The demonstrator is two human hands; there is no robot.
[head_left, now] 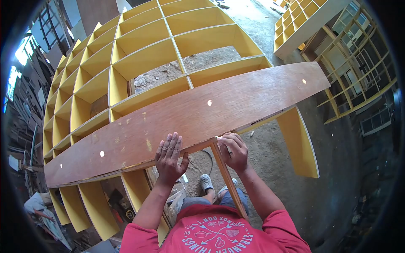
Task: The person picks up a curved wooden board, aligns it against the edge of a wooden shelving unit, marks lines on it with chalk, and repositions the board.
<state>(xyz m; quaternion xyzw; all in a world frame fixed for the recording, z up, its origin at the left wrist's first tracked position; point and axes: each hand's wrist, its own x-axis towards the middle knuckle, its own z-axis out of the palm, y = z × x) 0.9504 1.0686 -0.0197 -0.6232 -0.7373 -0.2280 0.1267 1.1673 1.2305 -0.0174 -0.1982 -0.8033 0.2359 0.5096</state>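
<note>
A long reddish-brown plywood panel [181, 120] with curved ends and several pale round spots lies across the yellow grid frame. My left hand [170, 158] rests on the panel's near edge, fingers stretched out flat on top and thumb apart. Just right of it, my right hand [233, 151] is closed at the same edge, fingers pinched around something small with a pale tip; I cannot make out what it is. Beside this hand, a narrow brown wooden strip [228, 179] runs from the panel's edge down toward my waist.
The yellow wooden grid [143, 42] spreads beyond the panel, with yellow ribs [297, 141] also jutting out on the near side. Another grid frame [354, 76] stands at the right. Stacked timber [25, 92] lines the left. A dusty floor [270, 164] shows below.
</note>
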